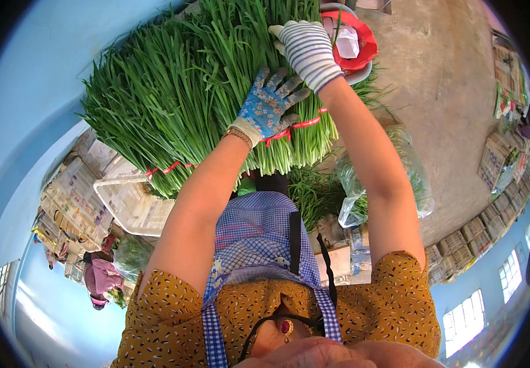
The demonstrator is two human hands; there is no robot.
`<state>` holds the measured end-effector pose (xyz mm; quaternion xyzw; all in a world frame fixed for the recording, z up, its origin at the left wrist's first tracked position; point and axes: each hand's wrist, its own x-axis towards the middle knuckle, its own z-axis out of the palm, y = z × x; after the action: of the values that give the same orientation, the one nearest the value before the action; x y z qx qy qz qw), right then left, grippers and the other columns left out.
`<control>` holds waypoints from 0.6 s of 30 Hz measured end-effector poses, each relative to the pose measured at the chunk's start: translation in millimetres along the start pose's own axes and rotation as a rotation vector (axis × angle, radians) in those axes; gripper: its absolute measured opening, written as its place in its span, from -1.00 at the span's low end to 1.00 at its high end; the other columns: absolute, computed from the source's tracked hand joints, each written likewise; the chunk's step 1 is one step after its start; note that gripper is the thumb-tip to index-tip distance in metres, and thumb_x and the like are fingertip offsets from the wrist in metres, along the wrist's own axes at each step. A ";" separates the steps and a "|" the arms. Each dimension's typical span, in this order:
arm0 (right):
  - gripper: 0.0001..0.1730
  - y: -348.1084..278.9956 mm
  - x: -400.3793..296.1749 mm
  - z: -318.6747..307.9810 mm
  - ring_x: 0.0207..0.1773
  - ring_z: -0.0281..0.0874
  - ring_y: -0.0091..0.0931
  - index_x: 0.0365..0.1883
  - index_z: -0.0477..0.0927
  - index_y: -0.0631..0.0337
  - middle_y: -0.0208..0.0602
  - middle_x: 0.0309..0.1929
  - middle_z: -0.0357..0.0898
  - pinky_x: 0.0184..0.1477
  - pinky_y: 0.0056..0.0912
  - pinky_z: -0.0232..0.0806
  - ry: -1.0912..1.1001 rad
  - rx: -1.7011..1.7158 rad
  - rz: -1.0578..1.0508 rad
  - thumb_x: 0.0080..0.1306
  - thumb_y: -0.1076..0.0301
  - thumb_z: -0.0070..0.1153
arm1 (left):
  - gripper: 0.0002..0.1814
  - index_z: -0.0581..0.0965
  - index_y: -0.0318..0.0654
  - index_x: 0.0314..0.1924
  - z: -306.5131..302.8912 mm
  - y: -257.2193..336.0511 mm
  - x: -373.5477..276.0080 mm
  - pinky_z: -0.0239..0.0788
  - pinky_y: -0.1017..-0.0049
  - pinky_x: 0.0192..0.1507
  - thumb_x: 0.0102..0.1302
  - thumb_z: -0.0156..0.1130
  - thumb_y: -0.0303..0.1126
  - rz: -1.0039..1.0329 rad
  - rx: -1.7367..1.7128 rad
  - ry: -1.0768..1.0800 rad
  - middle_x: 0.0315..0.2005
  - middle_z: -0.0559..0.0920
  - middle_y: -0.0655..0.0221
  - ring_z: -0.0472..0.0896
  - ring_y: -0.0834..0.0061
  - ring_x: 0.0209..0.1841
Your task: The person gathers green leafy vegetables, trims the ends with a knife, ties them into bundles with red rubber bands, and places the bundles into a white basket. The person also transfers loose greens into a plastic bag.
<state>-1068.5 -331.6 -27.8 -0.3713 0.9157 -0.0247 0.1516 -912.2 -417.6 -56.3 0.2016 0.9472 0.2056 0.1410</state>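
Note:
A large heap of long green leafy stalks, perhaps garlic chives (168,87), lies before me, tied in bunches with red bands (307,123). My left hand (269,103), in a blue flowered glove with greyish fingers, lies spread on the stalks just above a red band. My right hand (308,53), in a white glove with dark stripes, is at the upper right of the heap with its fingers curled at the leaves; whether it grips any is hidden. Pale cut ends point toward my checked apron (260,234).
A grey tub (366,73) with a red bag stands beyond my right hand. Loose greens (315,193) and a clear plastic bag of greens (412,170) lie below. A white plastic crate (129,230) is at left. Another person (101,278) is farther off, near stacked crates (74,198).

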 end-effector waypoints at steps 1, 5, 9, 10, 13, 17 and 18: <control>-0.71 0.4 4.8 6.1 -0.16 0.61 -0.25 -0.09 0.63 -0.01 -0.24 -0.31 0.63 -0.14 -0.11 0.38 -0.010 -0.049 -0.037 0.20 0.25 0.16 | -0.31 0.31 0.27 0.35 0.8 0.2 0.1 -0.30 -0.07 0.45 0.20 0.15 0.13 -0.021 0.002 -0.036 0.37 0.28 0.44 0.12 0.18 0.43; -0.84 1.0 12.3 24.6 -0.18 0.61 -0.26 -0.30 0.63 0.06 -0.27 -0.37 0.62 -0.16 -0.12 0.36 0.035 -0.148 -0.163 0.13 0.30 0.16 | -0.30 0.34 0.23 0.33 4.5 -0.8 -1.0 -0.32 -0.10 0.45 0.19 0.14 0.17 0.018 -0.025 0.082 0.35 0.30 0.34 0.09 0.18 0.45; -0.73 0.1 17.1 14.4 -0.18 0.64 -0.25 -0.30 0.66 0.20 -0.21 -0.38 0.67 -0.11 -0.15 0.42 -0.099 0.061 0.047 0.13 0.19 0.23 | -0.30 0.35 0.21 0.32 2.9 -2.5 -2.6 -0.28 -0.07 0.44 0.16 0.19 0.13 0.011 -0.056 0.085 0.35 0.30 0.37 0.14 0.17 0.42; -0.70 -0.2 12.0 10.1 -0.23 0.65 -0.29 -0.29 0.66 0.23 -0.21 -0.42 0.67 -0.13 -0.21 0.43 0.030 0.256 0.183 0.13 0.18 0.24 | -0.31 0.36 0.20 0.31 2.1 -2.4 -2.9 -0.25 -0.06 0.44 0.16 0.20 0.11 0.015 -0.072 0.089 0.34 0.30 0.39 0.17 0.18 0.39; -0.68 12.7 -24.3 -3.6 -0.23 0.61 -0.46 -0.16 0.65 0.27 -0.23 -0.34 0.66 -0.13 -0.40 0.42 0.200 1.018 0.551 0.19 0.26 0.21 | -0.32 0.37 0.19 0.30 0.0 -1.9 -4.3 -0.23 -0.03 0.45 0.16 0.21 0.07 0.026 -0.073 0.095 0.34 0.31 0.39 0.19 0.19 0.39; -0.70 32.9 -121.9 1.6 -0.14 0.50 -0.53 -0.21 0.57 0.32 -0.41 -0.15 0.58 -0.02 -0.42 0.36 0.297 1.872 0.510 0.28 0.22 0.15 | -0.35 0.39 0.19 0.28 0.0 0.0 -2.2 -0.23 0.02 0.46 0.16 0.23 0.06 0.033 -0.109 0.161 0.35 0.31 0.41 0.18 0.22 0.40; -0.71 32.1 -154.3 4.8 -0.17 0.50 -0.55 -0.23 0.56 0.31 -0.38 -0.19 0.58 -0.07 -0.43 0.37 0.295 1.874 0.653 0.28 0.22 0.16 | -0.34 0.41 0.19 0.28 -0.4 0.9 -1.5 -0.25 0.05 0.47 0.15 0.23 0.06 0.033 -0.119 0.167 0.35 0.31 0.42 0.16 0.25 0.42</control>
<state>-984.0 -202.0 2.6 0.1741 0.5935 -0.7389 0.2672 -910.7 -417.7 -55.3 0.1908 0.9383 0.2798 0.0698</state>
